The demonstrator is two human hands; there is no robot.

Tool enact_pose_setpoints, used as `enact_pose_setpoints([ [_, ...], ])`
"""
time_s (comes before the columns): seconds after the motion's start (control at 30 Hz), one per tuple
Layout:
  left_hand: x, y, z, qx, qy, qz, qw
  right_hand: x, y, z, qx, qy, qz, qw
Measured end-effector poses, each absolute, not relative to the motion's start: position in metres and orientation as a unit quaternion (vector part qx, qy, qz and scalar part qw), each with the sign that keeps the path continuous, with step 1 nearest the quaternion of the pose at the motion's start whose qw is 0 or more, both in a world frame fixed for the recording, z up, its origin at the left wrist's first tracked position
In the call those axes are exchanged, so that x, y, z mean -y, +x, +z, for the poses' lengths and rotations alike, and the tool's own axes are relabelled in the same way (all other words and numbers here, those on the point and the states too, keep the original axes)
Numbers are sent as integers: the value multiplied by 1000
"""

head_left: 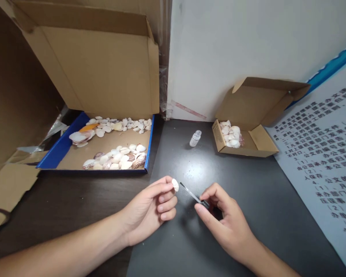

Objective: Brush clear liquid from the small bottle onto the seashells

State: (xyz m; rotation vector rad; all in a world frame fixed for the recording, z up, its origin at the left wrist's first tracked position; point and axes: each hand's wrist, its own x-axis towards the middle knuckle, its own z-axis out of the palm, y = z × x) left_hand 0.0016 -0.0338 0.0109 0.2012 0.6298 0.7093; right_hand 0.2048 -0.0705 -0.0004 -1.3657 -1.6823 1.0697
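Observation:
Between the thumb and forefinger of my left hand point(154, 206) is a small white seashell point(175, 185), held up over the table. My right hand point(226, 219) pinches the black cap of a small applicator brush point(192, 192). Its thin clear stem points up and left, and the dark bristle tip is just right of the shell, with a narrow gap between them. Beyond both hands, a small clear glass bottle point(195, 138) with a pale label stands uncapped on the dark grey mat.
At the left, an open cardboard box with blue sides point(57, 148) holds many shells in two groups. A smaller open cardboard box point(263, 148) with white shells stands at the back right. A printed sheet point(320, 161) lines the right side; a white panel point(248, 42) rises behind.

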Motion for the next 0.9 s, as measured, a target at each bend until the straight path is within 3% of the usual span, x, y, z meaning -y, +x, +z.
enact_pose_setpoints([
  [0.9, 32, 1, 13, -308, 129, 322, 886, 75, 206, -8, 640, -497, 431, 397],
])
